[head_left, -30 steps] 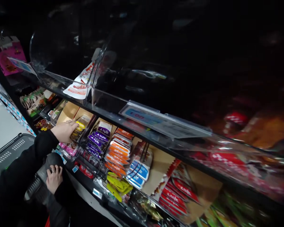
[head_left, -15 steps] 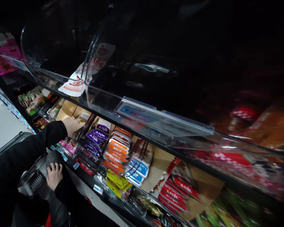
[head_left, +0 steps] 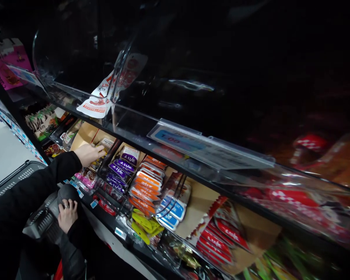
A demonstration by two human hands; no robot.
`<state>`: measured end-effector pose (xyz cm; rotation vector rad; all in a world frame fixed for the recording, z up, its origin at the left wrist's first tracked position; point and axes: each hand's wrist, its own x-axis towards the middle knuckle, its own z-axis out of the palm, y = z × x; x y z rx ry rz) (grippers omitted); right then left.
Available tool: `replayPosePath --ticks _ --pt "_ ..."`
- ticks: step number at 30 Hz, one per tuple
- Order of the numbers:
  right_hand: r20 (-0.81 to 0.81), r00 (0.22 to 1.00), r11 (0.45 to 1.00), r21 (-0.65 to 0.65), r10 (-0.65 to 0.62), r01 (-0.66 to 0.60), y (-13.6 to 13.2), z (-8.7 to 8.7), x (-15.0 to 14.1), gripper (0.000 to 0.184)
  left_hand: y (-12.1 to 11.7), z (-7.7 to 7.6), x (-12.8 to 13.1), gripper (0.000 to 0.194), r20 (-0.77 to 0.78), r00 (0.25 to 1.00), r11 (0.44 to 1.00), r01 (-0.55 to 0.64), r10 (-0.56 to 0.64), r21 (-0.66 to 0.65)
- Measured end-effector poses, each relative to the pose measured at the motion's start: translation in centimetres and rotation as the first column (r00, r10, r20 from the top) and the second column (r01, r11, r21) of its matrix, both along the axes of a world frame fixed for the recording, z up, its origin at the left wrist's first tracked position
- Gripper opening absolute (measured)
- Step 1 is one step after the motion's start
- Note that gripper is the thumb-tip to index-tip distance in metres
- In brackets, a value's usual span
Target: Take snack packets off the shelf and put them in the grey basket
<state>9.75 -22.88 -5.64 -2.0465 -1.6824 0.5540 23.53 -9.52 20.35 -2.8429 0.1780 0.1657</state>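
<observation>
Now left hand (head_left: 90, 154) hides more of yellow-labelled packets (head_left: 107, 143), grip unclear; right hand (head_left: 68, 216) still rests, curled.

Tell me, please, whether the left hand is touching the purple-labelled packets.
Apart. The head view shows a gap: the left hand stops short of the dark divider, and the purple-labelled packets lie on its other side.

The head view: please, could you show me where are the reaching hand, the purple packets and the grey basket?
Reaching hand (head_left: 90, 154), head view: back of the hand.
Purple packets (head_left: 119, 172), head view: a purple label within the pile.
Grey basket (head_left: 23, 175), head view: perforated wall.
</observation>
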Motion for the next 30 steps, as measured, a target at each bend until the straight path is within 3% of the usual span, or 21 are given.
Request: replayPosePath --ticks 5,11,17,23,30 --pt "0.023 1.0 1.0 -0.017 -0.006 0.006 -0.1 0.0 -0.1 0.033 0.1 -0.6 -0.7 0.035 0.082 0.996 0.999 0.037 -0.034 -0.025" --pt "0.018 1.0 1.0 -0.008 -0.019 0.019 -0.2 0.1 -0.1 0.032 1.0 -1.0 -1.4 0.037 0.163 0.985 0.996 0.062 -0.051 -0.06" --pt "-0.007 1.0 1.0 -0.009 -0.015 0.015 0.0 0.1 -0.1 0.033 0.7 -1.2 -0.6 0.046 0.12 0.993 0.996 0.011 0.0 -0.084" --pt "0.017 1.0 1.0 -0.012 -0.007 0.007 -0.1 0.1 -0.1 0.033 -0.2 -1.7 -0.4 0.041 0.161 0.987 1.0 -0.014 0.018 -0.025" --pt "0.036 0.999 1.0 -0.014 -0.011 0.011 -0.2 0.2 0.0 0.033 -0.3 -2.5 -0.9 0.053 0.201 0.971 0.988 -0.105 0.126 -0.112"
